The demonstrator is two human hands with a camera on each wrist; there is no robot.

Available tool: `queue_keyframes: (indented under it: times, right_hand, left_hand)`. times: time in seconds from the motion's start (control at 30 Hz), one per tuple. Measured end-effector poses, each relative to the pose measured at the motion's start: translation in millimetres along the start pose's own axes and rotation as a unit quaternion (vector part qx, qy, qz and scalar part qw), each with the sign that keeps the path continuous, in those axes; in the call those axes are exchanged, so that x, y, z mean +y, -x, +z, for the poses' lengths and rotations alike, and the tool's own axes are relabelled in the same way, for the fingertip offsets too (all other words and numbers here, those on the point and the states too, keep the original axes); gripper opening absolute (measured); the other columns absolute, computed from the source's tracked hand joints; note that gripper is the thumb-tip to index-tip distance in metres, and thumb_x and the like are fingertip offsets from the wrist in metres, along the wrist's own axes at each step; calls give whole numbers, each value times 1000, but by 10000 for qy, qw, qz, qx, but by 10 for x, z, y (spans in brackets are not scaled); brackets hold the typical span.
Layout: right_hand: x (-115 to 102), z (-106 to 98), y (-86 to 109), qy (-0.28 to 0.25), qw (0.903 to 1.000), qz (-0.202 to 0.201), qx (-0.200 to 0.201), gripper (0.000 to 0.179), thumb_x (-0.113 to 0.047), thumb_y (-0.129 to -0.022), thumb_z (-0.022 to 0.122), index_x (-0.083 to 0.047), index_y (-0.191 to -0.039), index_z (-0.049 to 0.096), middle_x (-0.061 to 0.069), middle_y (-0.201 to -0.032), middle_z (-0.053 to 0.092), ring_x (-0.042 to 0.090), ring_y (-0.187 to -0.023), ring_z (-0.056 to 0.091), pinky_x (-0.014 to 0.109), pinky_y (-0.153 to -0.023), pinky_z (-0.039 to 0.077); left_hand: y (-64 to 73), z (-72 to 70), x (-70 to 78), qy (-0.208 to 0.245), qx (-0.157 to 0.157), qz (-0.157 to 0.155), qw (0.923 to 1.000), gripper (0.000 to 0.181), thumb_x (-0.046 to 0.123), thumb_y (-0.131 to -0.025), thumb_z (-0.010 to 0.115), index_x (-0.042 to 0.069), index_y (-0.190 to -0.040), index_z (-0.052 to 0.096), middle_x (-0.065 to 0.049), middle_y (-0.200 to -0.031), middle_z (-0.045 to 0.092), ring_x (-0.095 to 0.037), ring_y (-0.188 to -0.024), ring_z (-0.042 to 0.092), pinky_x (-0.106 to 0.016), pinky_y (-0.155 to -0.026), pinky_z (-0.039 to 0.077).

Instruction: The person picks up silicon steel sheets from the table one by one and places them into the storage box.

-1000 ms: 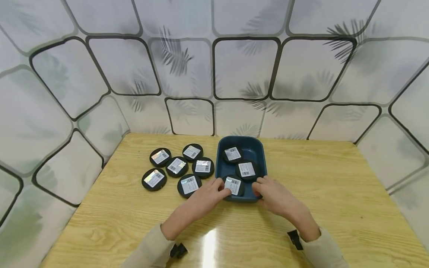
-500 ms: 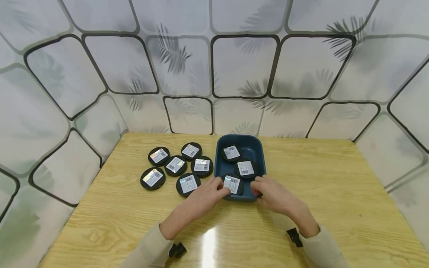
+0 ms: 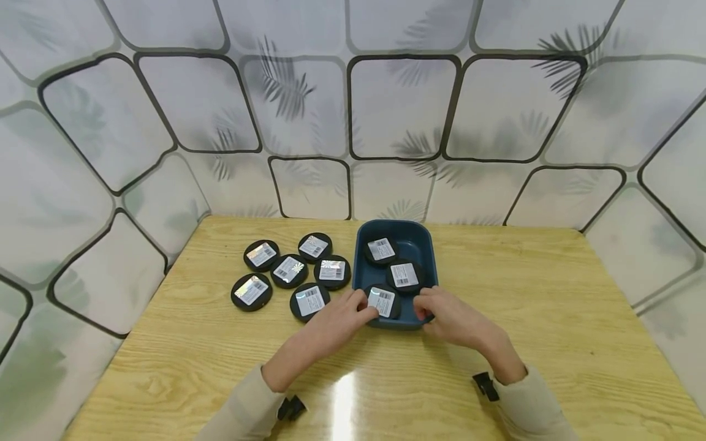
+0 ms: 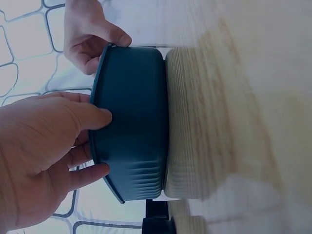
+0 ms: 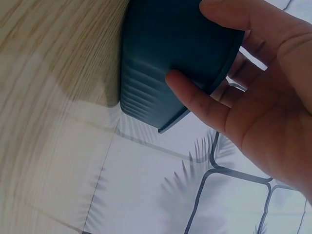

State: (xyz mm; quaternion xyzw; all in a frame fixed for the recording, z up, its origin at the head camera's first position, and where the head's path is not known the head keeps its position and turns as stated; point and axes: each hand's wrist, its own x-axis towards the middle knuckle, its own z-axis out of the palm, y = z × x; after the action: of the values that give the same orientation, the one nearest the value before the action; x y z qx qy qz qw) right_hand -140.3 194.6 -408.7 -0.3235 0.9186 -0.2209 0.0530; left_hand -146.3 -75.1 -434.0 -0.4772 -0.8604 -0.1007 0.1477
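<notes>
A dark blue plastic bin (image 3: 412,246) stands on the wooden table. Inside lie three black round discs with white barcode labels: one at the back left (image 3: 380,251), another in the middle (image 3: 405,275), and a third disc (image 3: 382,300) at the front left. My left hand (image 3: 337,318) grips the front left rim, thumb on the outer wall and fingers over the edge, as the left wrist view shows. At the front right corner, my right hand (image 3: 456,320) holds the rim, its thumb and a finger against the outside wall in the right wrist view.
Left of the bin, several more labelled black discs are spread on the table (image 3: 529,318); the nearest disc (image 3: 309,301) lies just beyond my left hand. A patterned backdrop (image 3: 405,110) rises behind the table and along both sides.
</notes>
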Motion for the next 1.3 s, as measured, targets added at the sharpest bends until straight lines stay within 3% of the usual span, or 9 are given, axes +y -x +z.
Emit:
queue_keyframes:
  times: [0.27, 0.53, 0.8, 1.17, 1.3]
  right_hand:
    - [26, 11, -22, -46, 10000, 10, -31, 29, 4, -69, 71, -18, -74, 52, -7, -77, 44, 10, -72, 40, 25, -65, 35]
    - [29, 10, -30, -54, 10000, -10, -47, 30, 4, -69, 71, -18, -74, 52, -7, -77, 43, 10, -72, 40, 25, -64, 35]
    - [25, 0, -20, -51, 10000, -15, -72, 29, 4, -70, 70, -18, -74, 52, -6, -77, 43, 10, -71, 39, 25, -64, 34]
    - [24, -6, -11, -71, 9999, 66, -142, 29, 5, -71, 71, -18, -74, 52, -6, -78, 43, 11, -72, 40, 25, -64, 35]
    - [29, 5, -14, -58, 9999, 32, -140, 29, 4, -71, 71, -18, -74, 52, -6, -77, 43, 11, -72, 40, 25, -64, 35]
  left_hand:
    - [-6, -6, -12, 182, 197, 28, 9996, 18, 7, -90, 68, 17, -105, 65, -2, -93, 51, -15, -80, 49, -27, -67, 45]
    - [7, -80, -30, 446, -21, -163, 9989, 19, 11, -92, 69, 16, -110, 65, -3, -100, 53, -15, -85, 51, -27, -73, 47]
    - [32, -152, -101, 173, 120, -270, 9994, 21, 10, -92, 67, 15, -112, 65, -5, -103, 57, -19, -91, 54, -31, -78, 49]
    - [59, -252, -171, 313, -96, -738, 9967, 32, 21, -94, 70, 13, -124, 61, -7, -111, 57, -21, -99, 57, -35, -84, 51]
    - [110, -278, -196, 363, -405, -1155, 9918, 47, 30, -93, 70, 11, -133, 54, -12, -119, 55, -29, -108, 55, -44, -91, 49]
